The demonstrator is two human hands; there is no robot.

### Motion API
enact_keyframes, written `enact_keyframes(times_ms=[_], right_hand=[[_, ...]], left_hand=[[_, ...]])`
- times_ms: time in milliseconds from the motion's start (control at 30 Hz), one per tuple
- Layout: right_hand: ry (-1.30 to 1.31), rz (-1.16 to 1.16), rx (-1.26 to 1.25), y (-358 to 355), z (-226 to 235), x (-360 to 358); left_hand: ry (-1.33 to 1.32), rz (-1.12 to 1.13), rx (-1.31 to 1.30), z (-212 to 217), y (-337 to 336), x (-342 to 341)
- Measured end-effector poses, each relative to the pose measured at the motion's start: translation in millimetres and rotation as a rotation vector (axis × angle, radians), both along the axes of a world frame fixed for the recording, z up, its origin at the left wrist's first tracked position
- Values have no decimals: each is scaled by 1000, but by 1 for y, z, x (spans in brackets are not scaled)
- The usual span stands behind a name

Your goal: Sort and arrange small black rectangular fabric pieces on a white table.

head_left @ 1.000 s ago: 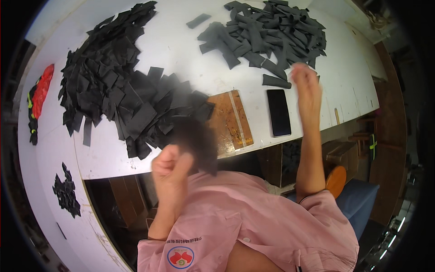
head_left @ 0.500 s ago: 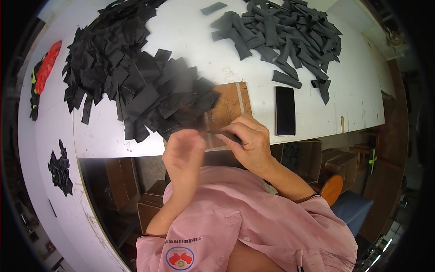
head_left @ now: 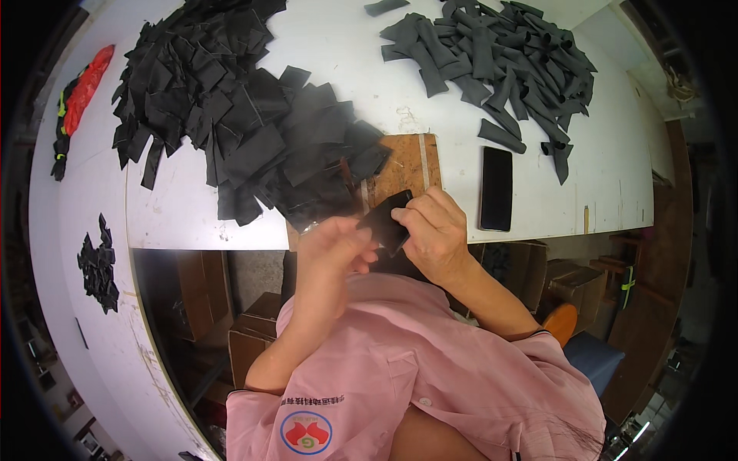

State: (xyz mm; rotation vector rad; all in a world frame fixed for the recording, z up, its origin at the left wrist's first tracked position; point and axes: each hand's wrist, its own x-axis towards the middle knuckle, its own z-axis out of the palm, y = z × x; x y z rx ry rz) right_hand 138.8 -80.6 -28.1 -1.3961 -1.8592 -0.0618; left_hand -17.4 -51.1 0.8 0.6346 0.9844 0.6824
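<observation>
A flat black fabric piece (head_left: 388, 220) is held up in front of me, close to the table's near edge. My right hand (head_left: 437, 237) pinches its right side between thumb and curled fingers. At its lower left edge is my left hand (head_left: 334, 247), slightly blurred, with fingers bent and closed against the fabric. Just beyond, a brown wooden board (head_left: 402, 163) lies on the table, partly covered by a big pile of black fabric pieces (head_left: 246, 146). Dark grey fabric tubes (head_left: 500, 65) are heaped at the far right.
A black phone (head_left: 496, 189) lies on the white table (head_left: 553, 207) right of the board. On a side surface at left are a red bundle (head_left: 88, 88) and a small black fabric pile (head_left: 98, 270). Cardboard boxes (head_left: 573, 290) and an orange round seat (head_left: 559, 321) stand below.
The black fabric piece now shows between my hands. My left hand has moved in to meet it, and my right hand has turned its grip. The view has shifted slightly.
</observation>
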Motion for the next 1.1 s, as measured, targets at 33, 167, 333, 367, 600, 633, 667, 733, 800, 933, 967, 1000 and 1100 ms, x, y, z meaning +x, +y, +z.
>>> enact_keyframes(times_ms=[33, 167, 333, 367, 600, 633, 667, 733, 800, 933, 967, 1000, 1100], right_hand=[[1, 2, 1, 0, 0, 0], [42, 77, -136, 0, 4, 0], [656, 210, -519, -6, 9, -6], [654, 217, -510, -7, 6, -7], [196, 23, -152, 8, -6, -26], [198, 34, -141, 9, -10, -26], [255, -10, -180, 11, -12, -26], [407, -39, -266, 11, -12, -25], [717, 57, -445, 10, -12, -18], [1444, 242, -827, 5, -16, -11], [1777, 290, -999, 4, -16, -11], [1864, 215, -1033, 1, -13, -16], [2080, 244, -1076, 2, -6, -31]], left_hand=[[1, 2, 1, -2, 1, 0], [169, 41, 179, -12, 1, 1], [373, -12, 582, -32, -5, 5], [375, -7, 591, -27, -7, 6], [735, 216, 1080, -35, -4, 14], [743, 227, 1088, -30, -1, 13], [494, 210, 677, -22, 4, 12], [91, 184, 173, -21, 12, 6], [-141, 128, 64, -18, 15, -2], [-268, -49, 17, -19, 16, -7], [-57, -43, 87, -21, 15, -6], [40, 0, 154, -28, 13, -3], [398, 248, 685, -44, 7, 9]])
